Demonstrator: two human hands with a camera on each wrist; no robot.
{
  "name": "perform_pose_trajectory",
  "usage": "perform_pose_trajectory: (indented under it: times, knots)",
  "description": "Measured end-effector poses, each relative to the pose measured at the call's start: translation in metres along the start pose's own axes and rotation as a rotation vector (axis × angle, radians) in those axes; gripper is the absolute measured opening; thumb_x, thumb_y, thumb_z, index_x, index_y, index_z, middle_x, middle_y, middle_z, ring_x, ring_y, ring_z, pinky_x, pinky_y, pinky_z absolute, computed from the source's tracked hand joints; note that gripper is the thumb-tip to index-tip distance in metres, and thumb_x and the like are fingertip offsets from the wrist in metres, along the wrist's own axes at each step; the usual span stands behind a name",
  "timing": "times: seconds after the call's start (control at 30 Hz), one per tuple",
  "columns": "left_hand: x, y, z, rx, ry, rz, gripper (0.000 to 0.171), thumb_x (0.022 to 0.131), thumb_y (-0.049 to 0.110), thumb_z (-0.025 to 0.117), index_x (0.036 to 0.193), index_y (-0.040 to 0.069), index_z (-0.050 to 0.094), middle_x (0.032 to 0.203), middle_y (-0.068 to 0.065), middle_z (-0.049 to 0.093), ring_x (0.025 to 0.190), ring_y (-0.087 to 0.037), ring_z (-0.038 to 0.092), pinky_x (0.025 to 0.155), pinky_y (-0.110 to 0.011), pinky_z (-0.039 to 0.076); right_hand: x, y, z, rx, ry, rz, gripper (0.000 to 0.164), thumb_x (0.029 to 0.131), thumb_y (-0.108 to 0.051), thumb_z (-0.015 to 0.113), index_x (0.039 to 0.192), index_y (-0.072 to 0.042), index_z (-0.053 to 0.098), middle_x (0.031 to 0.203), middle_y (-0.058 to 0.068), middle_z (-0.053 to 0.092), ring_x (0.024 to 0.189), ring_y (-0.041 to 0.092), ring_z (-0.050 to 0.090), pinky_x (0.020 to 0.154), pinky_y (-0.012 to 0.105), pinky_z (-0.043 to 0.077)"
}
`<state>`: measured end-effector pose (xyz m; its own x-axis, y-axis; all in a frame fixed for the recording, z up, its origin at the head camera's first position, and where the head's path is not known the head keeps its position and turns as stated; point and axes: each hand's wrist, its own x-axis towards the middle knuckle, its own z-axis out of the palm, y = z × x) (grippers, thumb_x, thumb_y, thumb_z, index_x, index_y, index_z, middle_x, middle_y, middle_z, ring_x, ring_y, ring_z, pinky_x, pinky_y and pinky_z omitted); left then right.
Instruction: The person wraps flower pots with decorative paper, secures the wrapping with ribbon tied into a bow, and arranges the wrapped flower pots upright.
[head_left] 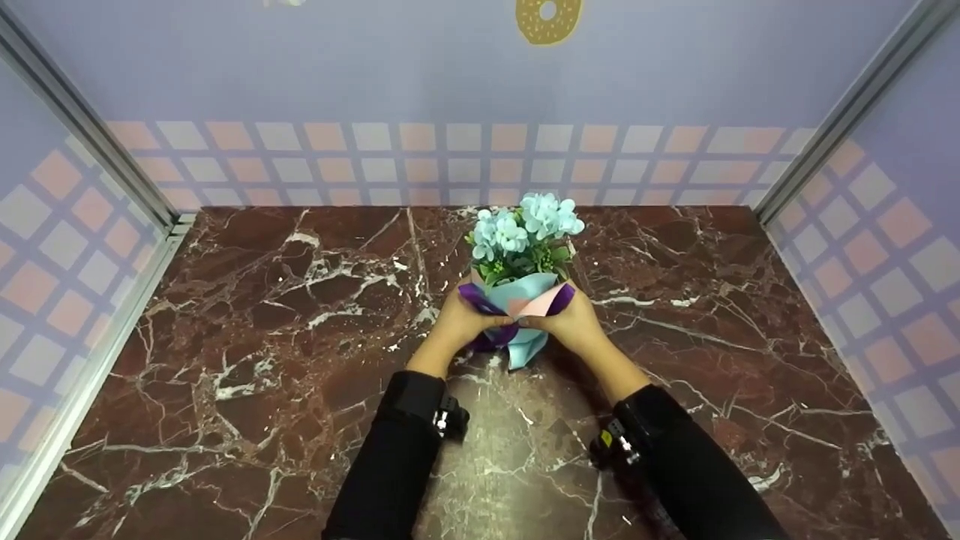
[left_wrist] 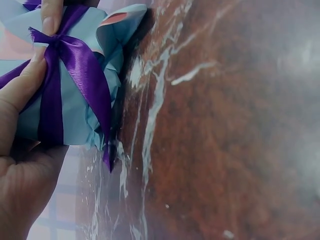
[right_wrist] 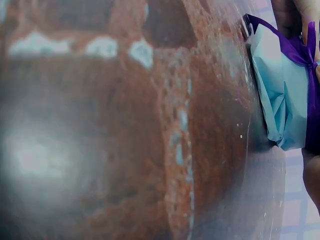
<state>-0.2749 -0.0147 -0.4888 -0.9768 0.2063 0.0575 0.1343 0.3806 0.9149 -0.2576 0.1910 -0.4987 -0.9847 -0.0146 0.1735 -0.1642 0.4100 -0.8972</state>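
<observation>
A bouquet of pale blue flowers [head_left: 551, 216] with green leaves stands at the middle of the table, wrapped in light blue and pink paper [head_left: 531, 289]. Round the paper runs a purple ribbon [left_wrist: 85, 75], tied at the front with loose ends hanging down. My left hand [head_left: 459, 321] grips the bouquet's left side, its thumb at the ribbon's knot. From the right side my right hand [head_left: 576, 321] holds it too, thumb tip close to the other thumb. Behind the paper most fingers are hidden. In the right wrist view the wrap's crumpled lower end [right_wrist: 280, 112] shows beside the hand.
The table [head_left: 262, 360] has a glossy brown-red marble top with white veins. A lilac back wall [head_left: 337, 75] with pink and white squares rises behind it, and similar walls stand at both sides. Black sleeves with small wrist cameras [head_left: 450, 420] cover the forearms.
</observation>
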Motion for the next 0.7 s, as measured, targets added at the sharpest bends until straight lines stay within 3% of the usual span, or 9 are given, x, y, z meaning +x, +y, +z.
perform_pose_trajectory:
  times: [0.3, 0.43, 0.7]
  knots:
    - [0.0028, -0.0022, -0.0054, 0.023, -0.009, -0.005, 0.073, 0.065, 0.018, 0.092, 0.122, -0.006, 0.054, 0.108, -0.019, 0.064, 0.106, -0.035, 0.059, 0.100, -0.042, 0.044, 0.0055, 0.0005, 0.0044, 0.015, -0.021, -0.015, 0.074, 0.058, -0.010, 0.093, 0.121, 0.003, 0.058, 0.100, 0.013, 0.064, 0.093, 0.027, 0.059, 0.089, 0.039, 0.048]
    - [0.0049, -0.0018, -0.0057, 0.036, -0.023, 0.000, 0.069, 0.066, 0.019, 0.091, 0.120, -0.004, 0.056, 0.105, -0.017, 0.064, 0.104, -0.034, 0.060, 0.099, -0.042, 0.045, 0.0061, 0.0011, 0.0036, 0.019, -0.020, -0.002, 0.076, 0.058, -0.010, 0.093, 0.123, 0.004, 0.057, 0.099, 0.013, 0.065, 0.094, 0.028, 0.059, 0.090, 0.040, 0.048]
    - [0.0073, 0.0007, -0.0044, 0.082, -0.039, -0.059, 0.051, 0.069, 0.025, 0.090, 0.102, -0.003, 0.062, 0.099, -0.016, 0.065, 0.100, -0.033, 0.062, 0.096, -0.040, 0.047, 0.0088, 0.0012, 0.0010, 0.023, -0.032, 0.004, 0.076, 0.060, -0.011, 0.093, 0.125, 0.002, 0.056, 0.103, 0.014, 0.064, 0.098, 0.028, 0.059, 0.093, 0.039, 0.046]
